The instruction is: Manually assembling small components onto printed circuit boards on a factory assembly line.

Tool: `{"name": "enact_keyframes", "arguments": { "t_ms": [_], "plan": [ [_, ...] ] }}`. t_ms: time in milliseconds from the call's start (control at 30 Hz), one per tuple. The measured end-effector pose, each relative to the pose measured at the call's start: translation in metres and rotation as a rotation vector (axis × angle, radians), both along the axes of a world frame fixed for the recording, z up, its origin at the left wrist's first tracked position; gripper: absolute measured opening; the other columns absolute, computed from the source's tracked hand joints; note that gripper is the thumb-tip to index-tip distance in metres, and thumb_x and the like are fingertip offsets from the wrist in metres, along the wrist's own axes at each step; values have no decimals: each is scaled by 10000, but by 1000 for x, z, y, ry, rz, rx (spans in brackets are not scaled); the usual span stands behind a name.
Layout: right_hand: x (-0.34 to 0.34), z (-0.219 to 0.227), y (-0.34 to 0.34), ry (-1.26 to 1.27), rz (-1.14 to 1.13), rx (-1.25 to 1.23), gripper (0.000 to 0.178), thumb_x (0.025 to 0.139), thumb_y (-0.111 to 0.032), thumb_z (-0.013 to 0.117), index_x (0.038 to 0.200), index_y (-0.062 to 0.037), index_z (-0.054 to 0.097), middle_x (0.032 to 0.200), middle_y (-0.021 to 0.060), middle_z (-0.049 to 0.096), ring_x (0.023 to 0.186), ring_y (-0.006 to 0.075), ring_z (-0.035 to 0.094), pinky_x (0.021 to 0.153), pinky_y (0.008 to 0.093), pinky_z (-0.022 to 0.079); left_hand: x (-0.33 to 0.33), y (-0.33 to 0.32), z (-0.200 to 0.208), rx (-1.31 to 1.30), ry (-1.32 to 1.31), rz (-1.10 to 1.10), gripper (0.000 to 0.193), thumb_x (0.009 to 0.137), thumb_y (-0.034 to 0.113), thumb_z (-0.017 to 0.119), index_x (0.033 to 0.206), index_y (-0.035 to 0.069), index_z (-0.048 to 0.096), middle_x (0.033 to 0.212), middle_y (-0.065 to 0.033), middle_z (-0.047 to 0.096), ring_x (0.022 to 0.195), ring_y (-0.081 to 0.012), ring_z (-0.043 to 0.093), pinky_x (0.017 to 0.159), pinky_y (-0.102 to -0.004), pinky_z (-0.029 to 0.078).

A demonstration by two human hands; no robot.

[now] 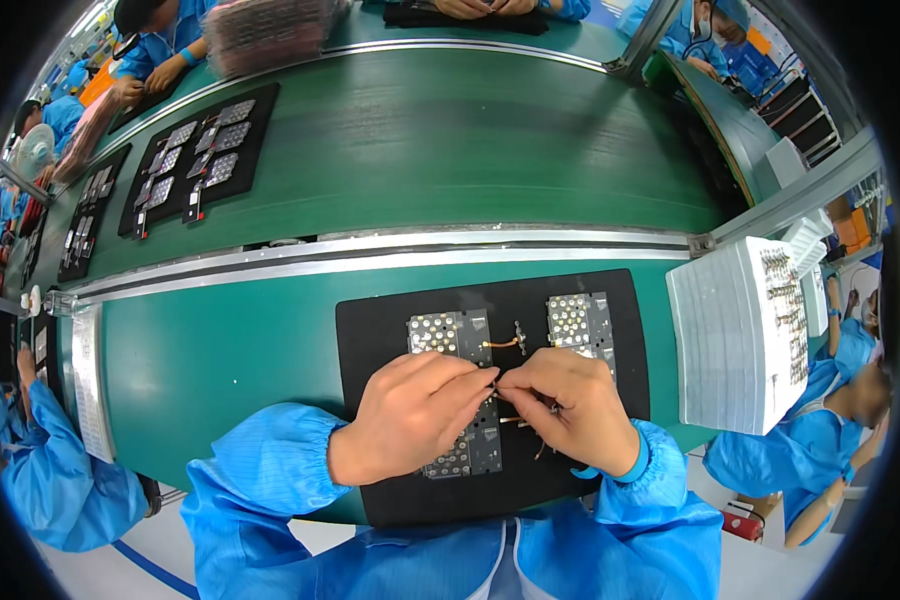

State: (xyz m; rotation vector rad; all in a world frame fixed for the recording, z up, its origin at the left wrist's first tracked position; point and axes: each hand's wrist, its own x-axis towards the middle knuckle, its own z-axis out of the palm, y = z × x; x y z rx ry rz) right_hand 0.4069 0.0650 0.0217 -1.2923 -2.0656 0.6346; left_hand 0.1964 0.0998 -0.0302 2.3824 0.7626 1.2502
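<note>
My left hand (406,412) and my right hand (576,408) meet fingertip to fingertip above a black mat (367,335). Both are closed in a pinch, and whatever is between the fingers is too small to make out. Under and beside the left hand lie dark circuit boards with round metal pads, an upper one (472,330) and a lower one (484,452). Another such board (599,318) lies beyond my right hand, partly covered by it. A short orange cable with a small metal part (503,345) sticks out from the upper left board.
A metal rail (410,250) separates my green bench from a green conveyor belt (450,140). On the belt, black mats (255,150) carry more boards. Stacked white trays (725,340) stand at the right, a white tray (92,380) at the left. Co-workers in blue sit around.
</note>
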Motion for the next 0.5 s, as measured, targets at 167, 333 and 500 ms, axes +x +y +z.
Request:
{"name": "enact_keyframes", "arguments": {
  "t_ms": [167,333,500],
  "plan": [
    [5,-2,-1,-51,38,70,116,836,-12,754,950,-32,747,836,112,685,749,317,676,635,402,548,3,0,1,-28,-19,-58,213,784,19,796,994,11,763,886,-95,719,746,-257,701,637,-352,550],
    [6,2,-1,-72,58,80,141,802,34,755,937,-8,750,839,120,692,744,302,667,643,376,531,-1,-1,7,-26,45,-36,197,747,27,793,940,28,754,885,-88,723,749,-264,706,637,-360,552],
    [13,4,-4,-131,36,106,156,787,28,764,935,-19,751,835,104,689,741,285,669,634,366,534,-24,12,28,91,509,302,112,739,69,772,842,63,729,877,-55,689,822,-274,650,710,-411,507]
  ]
}}
